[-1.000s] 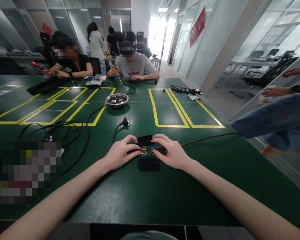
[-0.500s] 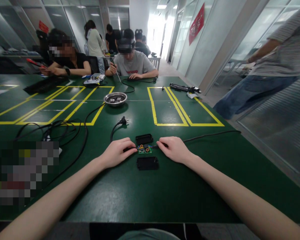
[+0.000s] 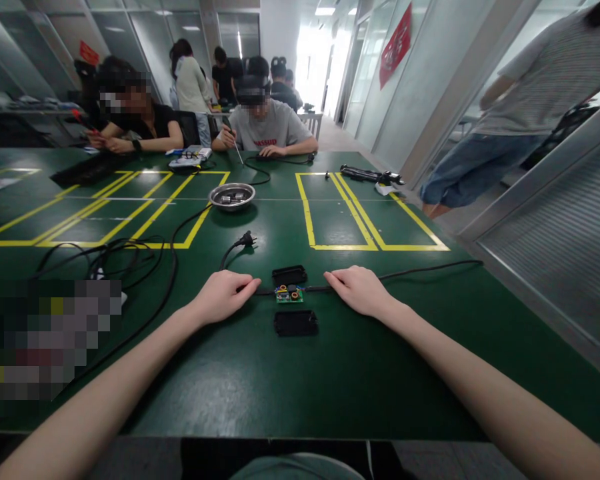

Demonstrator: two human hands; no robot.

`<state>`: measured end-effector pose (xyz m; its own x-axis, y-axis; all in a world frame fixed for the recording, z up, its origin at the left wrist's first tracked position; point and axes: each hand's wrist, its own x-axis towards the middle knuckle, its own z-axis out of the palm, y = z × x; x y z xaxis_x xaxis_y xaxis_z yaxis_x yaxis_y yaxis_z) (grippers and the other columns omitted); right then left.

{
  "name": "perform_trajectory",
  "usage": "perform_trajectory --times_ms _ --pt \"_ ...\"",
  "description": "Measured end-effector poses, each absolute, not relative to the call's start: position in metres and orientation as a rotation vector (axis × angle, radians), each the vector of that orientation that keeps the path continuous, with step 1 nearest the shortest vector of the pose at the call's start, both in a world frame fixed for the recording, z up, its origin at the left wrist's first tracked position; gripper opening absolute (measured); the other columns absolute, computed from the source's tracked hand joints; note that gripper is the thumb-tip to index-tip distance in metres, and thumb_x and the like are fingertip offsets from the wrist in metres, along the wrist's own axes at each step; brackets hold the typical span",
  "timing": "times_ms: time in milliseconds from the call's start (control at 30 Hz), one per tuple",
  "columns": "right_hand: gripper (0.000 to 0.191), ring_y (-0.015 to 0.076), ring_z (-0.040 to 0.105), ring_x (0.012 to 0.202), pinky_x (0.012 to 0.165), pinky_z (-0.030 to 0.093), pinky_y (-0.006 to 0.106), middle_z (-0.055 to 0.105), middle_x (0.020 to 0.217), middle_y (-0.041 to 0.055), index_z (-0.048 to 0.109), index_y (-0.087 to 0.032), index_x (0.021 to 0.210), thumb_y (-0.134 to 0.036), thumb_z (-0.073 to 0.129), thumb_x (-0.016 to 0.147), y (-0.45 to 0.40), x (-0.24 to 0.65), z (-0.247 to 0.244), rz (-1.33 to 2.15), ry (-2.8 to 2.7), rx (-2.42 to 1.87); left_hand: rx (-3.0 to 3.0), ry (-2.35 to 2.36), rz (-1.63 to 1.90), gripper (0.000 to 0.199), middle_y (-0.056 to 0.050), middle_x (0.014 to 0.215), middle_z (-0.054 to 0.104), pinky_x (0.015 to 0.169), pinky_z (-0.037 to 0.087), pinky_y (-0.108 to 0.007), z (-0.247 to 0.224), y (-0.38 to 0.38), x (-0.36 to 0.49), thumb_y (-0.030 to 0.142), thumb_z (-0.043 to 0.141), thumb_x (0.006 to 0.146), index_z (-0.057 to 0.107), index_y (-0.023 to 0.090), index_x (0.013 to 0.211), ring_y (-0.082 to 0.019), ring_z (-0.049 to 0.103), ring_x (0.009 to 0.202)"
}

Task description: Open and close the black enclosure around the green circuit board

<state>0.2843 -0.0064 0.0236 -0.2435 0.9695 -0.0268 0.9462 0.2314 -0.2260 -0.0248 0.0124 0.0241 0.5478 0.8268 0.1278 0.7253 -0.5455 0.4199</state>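
Note:
A small green circuit board [image 3: 289, 294] with copper coils lies on the table between my hands, a black cable running out of each side. My left hand [image 3: 226, 295] is closed around the left cable, a short way from the board. On the other side, my right hand [image 3: 356, 289] pinches the right cable [image 3: 430, 268]. One black half-shell of a plastic case [image 3: 289, 275] lies just beyond the board. Its matching black half-shell [image 3: 296, 323] lies on the near side. A power plug [image 3: 248, 241] rests past my left hand.
A steel bowl [image 3: 231, 197] holding metal parts stands farther back. Coiled black cable [image 3: 125, 257] lies at the left by a blurred patch. Yellow tape [image 3: 337, 247] marks rectangles on the green table. Two people work across it, and another person stands at the right.
Both my hands have slid outward along the cables, away from the board, baring more cable on each side. The person at the right has shifted.

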Motion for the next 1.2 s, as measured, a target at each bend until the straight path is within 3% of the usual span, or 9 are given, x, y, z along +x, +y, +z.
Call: perform_trajectory --times_ms 267,400,533,767,1033,1200 --pt "0.055 0.0169 0.048 0.055 0.060 0.029 0.030 0.050 0.055 0.0040 0.038 -0.022 0.056 -0.048 0.035 0.103 -0.006 0.294 0.023 0.441 -2.323 -1.723 2.398 1.330 0.390 0.050 0.004 0.051 0.028 0.058 0.022 -0.029 0.027 0.009 -0.021 0.046 0.038 0.097 0.029 0.020 0.055 -0.011 0.028 0.049" --pt "0.055 0.0128 0.033 0.053 0.058 0.026 0.030 0.033 0.055 -0.0020 0.027 -0.023 0.060 -0.060 0.034 0.100 -0.007 0.301 0.027 0.741 -2.274 -1.593 2.341 1.265 0.395 0.049 0.005 0.056 0.023 0.056 0.021 -0.028 0.028 0.007 -0.022 0.047 0.038 0.097 0.027 0.021 0.057 -0.011 0.025 0.052" --pt "0.059 0.0114 0.026 0.056 0.057 0.025 0.030 0.024 0.060 -0.0041 0.027 -0.023 0.062 -0.070 0.037 0.096 -0.008 0.306 0.032 0.996 -2.286 -1.433 2.321 1.142 0.355 0.049 0.005 0.057 0.023 0.055 0.021 -0.027 0.029 0.005 -0.024 0.047 0.039 0.098 0.027 0.020 0.058 -0.010 0.025 0.054" --pt "0.058 0.0102 0.026 0.054 0.057 0.026 0.029 0.025 0.059 -0.0054 0.030 -0.023 0.061 -0.066 0.041 0.097 -0.011 0.307 0.036 1.085 -2.341 -1.329 2.346 0.991 0.346 0.049 0.006 0.055 0.025 0.054 0.021 -0.026 0.033 -0.001 -0.026 0.044 0.042 0.098 0.032 0.020 0.057 -0.009 0.024 0.052" --pt "0.054 0.0101 0.026 0.054 0.055 0.023 0.028 0.026 0.059 -0.0059 0.034 -0.022 0.058 -0.058 0.048 0.096 -0.014 0.306 0.036 1.044 -2.442 -1.334 2.473 0.941 0.265 0.041 0.007 0.051 0.034 0.052 0.023 -0.025 0.034 -0.007 -0.026 0.038 0.056 0.089 0.038 0.020 0.056 -0.009 0.031 0.047" --pt "0.050 0.0102 0.033 0.053 0.056 0.027 0.027 0.037 0.056 -0.0059 0.044 -0.021 0.058 -0.053 0.057 0.093 -0.016 0.306 0.038 1.002 -2.480 -1.281 2.510 0.961 0.210 0.041 0.005 0.051 0.038 0.052 0.024 -0.025 0.035 -0.008 -0.024 0.037 0.057 0.088 0.041 0.020 0.055 -0.010 0.036 0.047"
